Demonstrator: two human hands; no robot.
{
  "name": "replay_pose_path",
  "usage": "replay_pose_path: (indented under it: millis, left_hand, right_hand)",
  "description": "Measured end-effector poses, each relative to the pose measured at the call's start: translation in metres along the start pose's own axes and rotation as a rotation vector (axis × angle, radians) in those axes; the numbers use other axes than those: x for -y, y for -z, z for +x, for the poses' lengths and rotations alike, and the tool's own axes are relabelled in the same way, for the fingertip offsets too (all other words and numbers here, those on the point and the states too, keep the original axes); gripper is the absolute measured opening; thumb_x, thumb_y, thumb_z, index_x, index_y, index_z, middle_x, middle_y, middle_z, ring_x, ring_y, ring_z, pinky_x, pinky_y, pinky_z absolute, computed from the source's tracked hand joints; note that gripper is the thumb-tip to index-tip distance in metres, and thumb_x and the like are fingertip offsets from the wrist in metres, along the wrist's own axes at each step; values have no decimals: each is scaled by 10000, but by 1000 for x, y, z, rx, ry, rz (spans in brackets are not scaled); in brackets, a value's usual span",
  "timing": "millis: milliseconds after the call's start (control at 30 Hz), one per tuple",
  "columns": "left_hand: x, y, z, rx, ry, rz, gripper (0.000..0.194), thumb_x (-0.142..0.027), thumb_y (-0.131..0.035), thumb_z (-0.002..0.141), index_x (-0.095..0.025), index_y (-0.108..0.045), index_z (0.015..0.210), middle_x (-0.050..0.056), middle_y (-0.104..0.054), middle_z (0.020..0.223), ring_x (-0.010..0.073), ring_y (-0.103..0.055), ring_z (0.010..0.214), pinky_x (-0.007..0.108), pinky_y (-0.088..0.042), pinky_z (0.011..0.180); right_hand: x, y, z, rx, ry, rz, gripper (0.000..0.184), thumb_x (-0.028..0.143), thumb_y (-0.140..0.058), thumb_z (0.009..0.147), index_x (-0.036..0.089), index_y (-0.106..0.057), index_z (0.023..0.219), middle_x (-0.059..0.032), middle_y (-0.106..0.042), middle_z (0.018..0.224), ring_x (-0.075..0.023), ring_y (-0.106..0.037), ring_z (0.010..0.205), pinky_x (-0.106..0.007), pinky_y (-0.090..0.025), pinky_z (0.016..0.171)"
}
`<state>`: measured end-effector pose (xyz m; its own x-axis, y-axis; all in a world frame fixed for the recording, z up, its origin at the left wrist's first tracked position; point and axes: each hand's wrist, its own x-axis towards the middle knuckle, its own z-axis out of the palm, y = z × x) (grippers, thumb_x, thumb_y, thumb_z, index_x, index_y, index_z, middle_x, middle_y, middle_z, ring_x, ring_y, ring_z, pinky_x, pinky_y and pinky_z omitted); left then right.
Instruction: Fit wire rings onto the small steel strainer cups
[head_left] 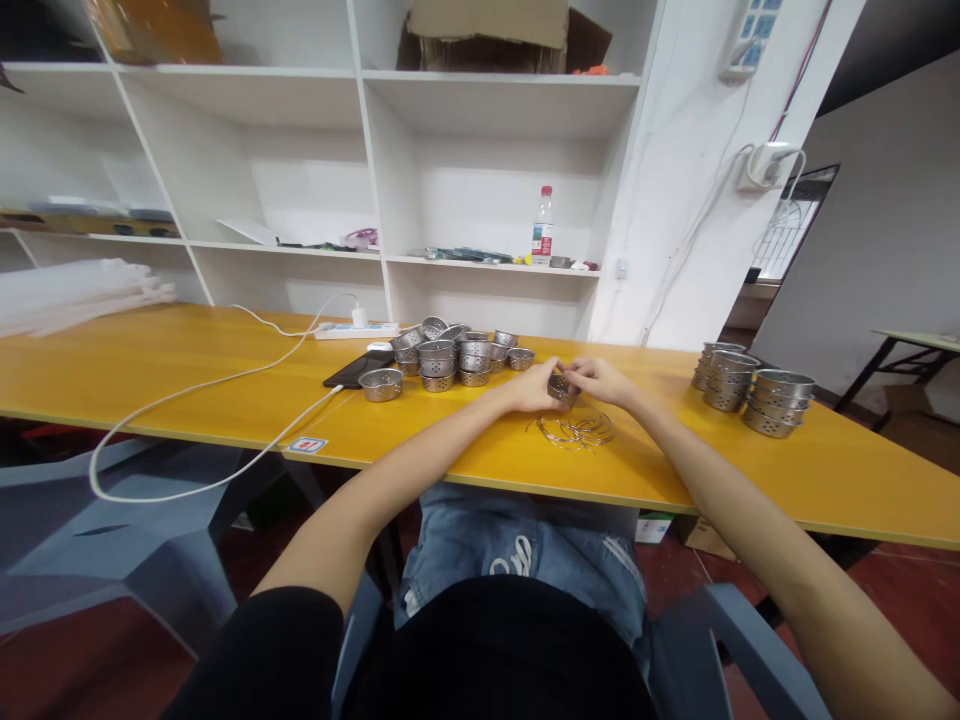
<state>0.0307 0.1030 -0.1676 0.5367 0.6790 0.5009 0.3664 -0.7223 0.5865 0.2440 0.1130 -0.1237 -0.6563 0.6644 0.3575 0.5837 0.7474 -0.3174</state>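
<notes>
Both hands meet over the yellow table point(480, 445) around one small perforated metal cup point(561, 387). My left hand point(538, 386) wraps its left side, fingers closed on it. My right hand point(596, 380) pinches at the cup's right rim; whether a wire is between those fingertips is too small to tell. Just in front of the hands lies a loose tangle of thin metal wires point(576, 432). To the left stands a heap of similar perforated cups point(438, 365), some stacked, with a single cup point(382, 385) apart from it.
Several stacks of perforated cups point(776, 403) stand at the right. A black phone point(358, 369) on a white cable point(217, 375) lies left, near a power strip point(356, 330). White shelves point(495, 105) rise behind, holding a bottle point(542, 228). A grey chair point(120, 530) is at left.
</notes>
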Motion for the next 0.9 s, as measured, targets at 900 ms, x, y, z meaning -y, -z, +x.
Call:
replay_pose_path:
  millis: [900]
  left_hand:
    - [12,3,1,11,18,44,707,-367,-849,689,-151,-512,1272,148,-717,1219,311,-696,1090,417,-533,950]
  right_hand:
    - [19,-1,0,132,-85,-129,518,583,-539,968,156,-638,692,-119,-666,1020,-188,-565,796,-311,-462,777]
